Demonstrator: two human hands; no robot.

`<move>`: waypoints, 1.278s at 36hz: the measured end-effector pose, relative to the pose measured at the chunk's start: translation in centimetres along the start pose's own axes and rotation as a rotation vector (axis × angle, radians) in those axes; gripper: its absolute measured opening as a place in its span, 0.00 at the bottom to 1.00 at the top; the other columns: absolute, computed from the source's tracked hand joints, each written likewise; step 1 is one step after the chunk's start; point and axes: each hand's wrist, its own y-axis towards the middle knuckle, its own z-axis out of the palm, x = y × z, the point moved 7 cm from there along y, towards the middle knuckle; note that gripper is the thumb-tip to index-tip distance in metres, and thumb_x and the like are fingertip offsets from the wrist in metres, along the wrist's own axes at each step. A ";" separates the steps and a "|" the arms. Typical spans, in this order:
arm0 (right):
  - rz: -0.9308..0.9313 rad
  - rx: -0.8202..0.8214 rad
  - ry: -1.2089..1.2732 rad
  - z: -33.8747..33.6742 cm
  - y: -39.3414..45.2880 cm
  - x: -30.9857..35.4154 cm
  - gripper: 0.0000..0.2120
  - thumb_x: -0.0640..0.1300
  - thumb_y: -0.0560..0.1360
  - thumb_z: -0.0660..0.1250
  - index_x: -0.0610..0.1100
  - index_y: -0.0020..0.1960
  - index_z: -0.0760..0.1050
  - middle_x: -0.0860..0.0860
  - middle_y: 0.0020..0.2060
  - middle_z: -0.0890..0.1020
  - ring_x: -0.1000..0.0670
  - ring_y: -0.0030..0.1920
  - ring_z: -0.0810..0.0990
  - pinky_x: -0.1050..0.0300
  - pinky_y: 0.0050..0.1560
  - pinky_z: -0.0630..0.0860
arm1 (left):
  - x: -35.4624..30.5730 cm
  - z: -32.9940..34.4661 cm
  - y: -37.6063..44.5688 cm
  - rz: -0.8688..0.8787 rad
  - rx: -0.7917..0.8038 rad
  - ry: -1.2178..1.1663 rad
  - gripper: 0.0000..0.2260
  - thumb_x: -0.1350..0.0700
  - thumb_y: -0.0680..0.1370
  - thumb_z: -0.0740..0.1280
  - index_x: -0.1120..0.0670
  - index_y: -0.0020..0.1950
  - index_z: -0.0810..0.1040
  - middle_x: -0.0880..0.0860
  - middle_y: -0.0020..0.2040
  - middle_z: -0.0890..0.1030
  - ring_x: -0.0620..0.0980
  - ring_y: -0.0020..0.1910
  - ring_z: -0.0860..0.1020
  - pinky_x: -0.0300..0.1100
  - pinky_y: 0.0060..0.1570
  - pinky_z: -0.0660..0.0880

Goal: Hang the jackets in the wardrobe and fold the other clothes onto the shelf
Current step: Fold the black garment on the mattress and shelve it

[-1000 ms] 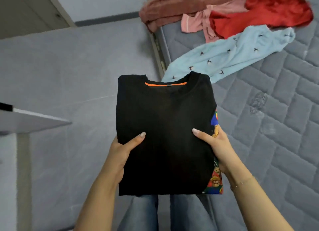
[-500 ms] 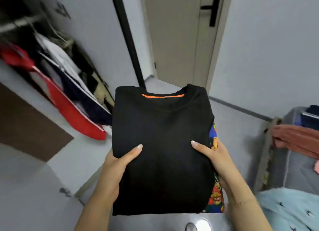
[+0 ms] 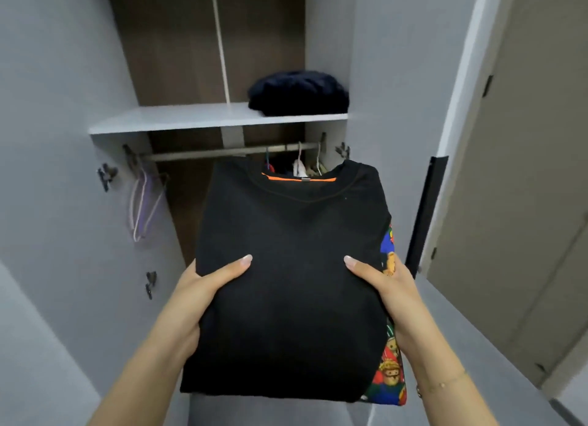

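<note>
Before an open grey wardrobe [image 3: 375, 75], left hand [image 3: 203, 285] and right hand [image 3: 386, 285] each hold a tight grip on a folded black sweatshirt [image 3: 286, 282], thumbs on top, below a white shelf [image 3: 178, 120] bearing a dark navy bundle [image 3: 297, 93].

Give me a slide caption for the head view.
Both hands, left hand and right hand, carry a folded black shirt toward the wardrobe shelf.

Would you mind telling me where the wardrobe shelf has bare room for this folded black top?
The white wardrobe shelf is bare from its left end to the dark navy bundle at its right end. Both hands hold the folded black top. Below, hangers crowd the metal rail on the right.
</note>
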 end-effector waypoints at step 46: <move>-0.180 -0.008 -1.554 9.0 68.4 28.9 0.30 0.58 0.82 0.53 0.43 0.79 0.53 0.39 0.76 0.58 0.39 0.75 0.59 0.45 0.75 0.56 | -30.4 16.3 55.9 -0.076 0.163 0.112 0.15 0.50 0.73 0.73 0.61 0.49 0.79 0.61 0.35 0.84 0.57 0.28 0.83 0.46 0.22 0.77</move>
